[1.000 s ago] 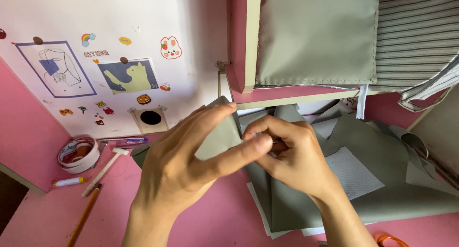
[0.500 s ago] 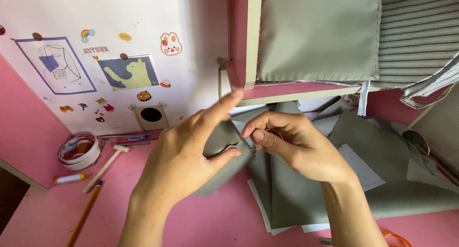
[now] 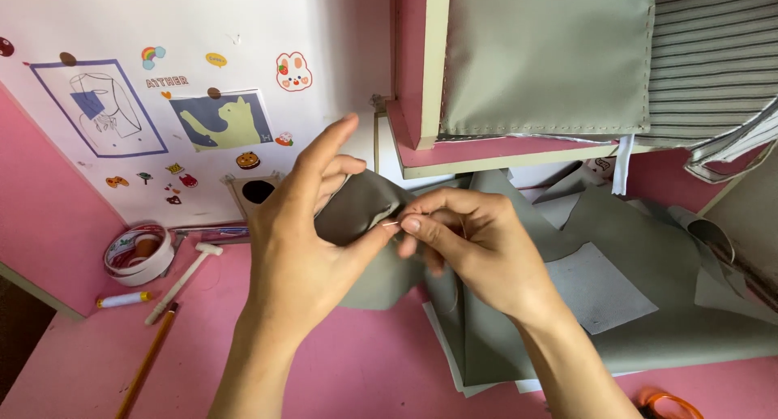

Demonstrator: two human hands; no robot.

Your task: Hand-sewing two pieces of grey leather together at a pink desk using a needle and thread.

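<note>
Grey fabric piece [image 3: 356, 212] is the thing in hand here, held up over the pink worktop [image 3: 348, 370] roughly in the middle of the view, and it's the folded end of a bigger spread of the same grey cloth [image 3: 648, 305] that runs off to the right across the worktop. Above that there's a pink shelf [image 3: 486, 151] with another grey panel [image 3: 543, 54] hanging behind it, plus a striped cloth [image 3: 713, 54] in the top right corner.

The left hand [image 3: 300, 257] comes up from below, with the piece lying across its palm side. The thumb is pressed on the fold's right edge, the index finger sticks up loose and the rest are curled behind the cloth, so it's closed on the fabric. The right hand [image 3: 478, 253] is right next to it, its fingers [image 3: 417, 224] pinched tight on a thin needle [image 3: 391, 223] that lies nearly level, long axis left to right, tip pointing at the left thumb and touching or just about touching the fold. So the fabric edge sits directly left of the right fingertips, and the right hand is the nearer one to the needle. I can't make out any thread.

Smaller stuff off to the left: a tape roll [image 3: 138, 253], a little white hammer [image 3: 182, 277], a pencil [image 3: 146, 358], and an orange scissor handle [image 3: 668, 404] at the bottom right
</note>
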